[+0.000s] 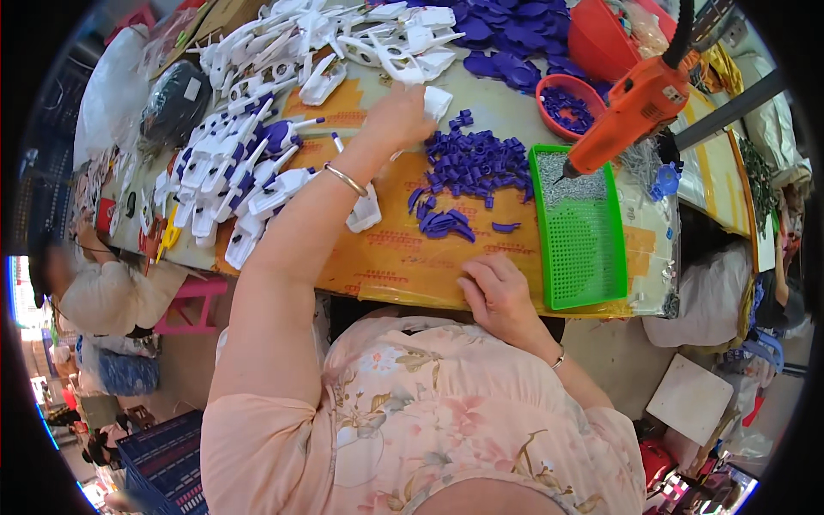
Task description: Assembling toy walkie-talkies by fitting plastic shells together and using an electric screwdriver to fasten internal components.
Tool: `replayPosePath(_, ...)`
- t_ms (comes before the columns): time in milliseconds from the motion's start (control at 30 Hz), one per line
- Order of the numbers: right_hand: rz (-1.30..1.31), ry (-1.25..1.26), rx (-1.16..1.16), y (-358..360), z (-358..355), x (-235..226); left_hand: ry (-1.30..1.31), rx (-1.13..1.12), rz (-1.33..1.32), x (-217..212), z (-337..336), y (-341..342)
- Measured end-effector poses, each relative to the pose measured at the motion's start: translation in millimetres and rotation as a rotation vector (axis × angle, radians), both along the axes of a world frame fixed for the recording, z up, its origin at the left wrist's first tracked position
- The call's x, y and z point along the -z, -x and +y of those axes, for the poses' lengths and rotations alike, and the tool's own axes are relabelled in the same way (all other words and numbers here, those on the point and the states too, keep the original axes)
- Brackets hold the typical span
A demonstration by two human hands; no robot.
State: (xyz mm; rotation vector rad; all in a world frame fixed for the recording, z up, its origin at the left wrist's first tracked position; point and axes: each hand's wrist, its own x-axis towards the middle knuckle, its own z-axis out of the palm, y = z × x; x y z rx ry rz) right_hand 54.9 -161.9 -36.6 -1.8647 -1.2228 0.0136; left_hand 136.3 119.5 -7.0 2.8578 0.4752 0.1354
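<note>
My left hand (397, 118) reaches over the table to the near edge of a large pile of white plastic parts (292, 43). Its fingers close on a white plastic part (438, 103), though the fingertips are partly hidden. Beneath that forearm lies a white part with a purple tip (365, 213). My right hand (500, 296) rests at the table's front edge, holding nothing, with fingers loosely bent and the thumb apart. Beyond it are small purple clips (476, 163) in a heap and several curved purple strips (446, 225).
A green tray (549, 257) of small metal screws stands at the right beneath a hanging orange electric screwdriver (631, 107). Behind are a red bowl (544, 93) and flat purple pieces (506, 34). White-and-purple assemblies (219, 172) lie left. Another person (112, 287) sits far left.
</note>
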Motion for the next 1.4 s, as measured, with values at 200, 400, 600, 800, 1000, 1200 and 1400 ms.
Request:
replayPosePath(200, 0.01, 0.002, -0.003, -3.2, -1.0, -0.3, 0.102, 0.102, -0.178, -1.1, 17.0, 4.6)
replayPosePath(400, 0.035, -0.01, -0.016, -2.7, -0.7, -2.7, 1.195, -0.034, -0.283, -56.8, 56.4, 24.2)
replayPosePath(600, 0.026, -0.037, -0.002, -2.4, -0.4, 1.7, 1.657, 0.254, -0.33, -103.8, 69.6, 46.9)
replayPosePath(800, 0.025, -0.063, 0.007, -2.7, -0.8, 5.3, 1.674, 0.401, -0.338, -128.6, 32.5, 72.7)
replayPosePath(1000, 0.026, -0.074, 0.007, -2.0, -0.7, 8.3, 1.564, 0.281, -0.397, -129.6, 10.8, 86.9)
replayPosePath(1200, 0.739, -0.289, 0.122, 0.7, -3.1, -0.8, 1.217, 0.183, -0.263, -105.1, -30.1, 103.2)
replayPosePath(1400, 1.105, -0.407, 0.06, -16.4, 8.1, -10.7, 1.237, 0.161, -0.129, -17.2, -73.7, 136.1)
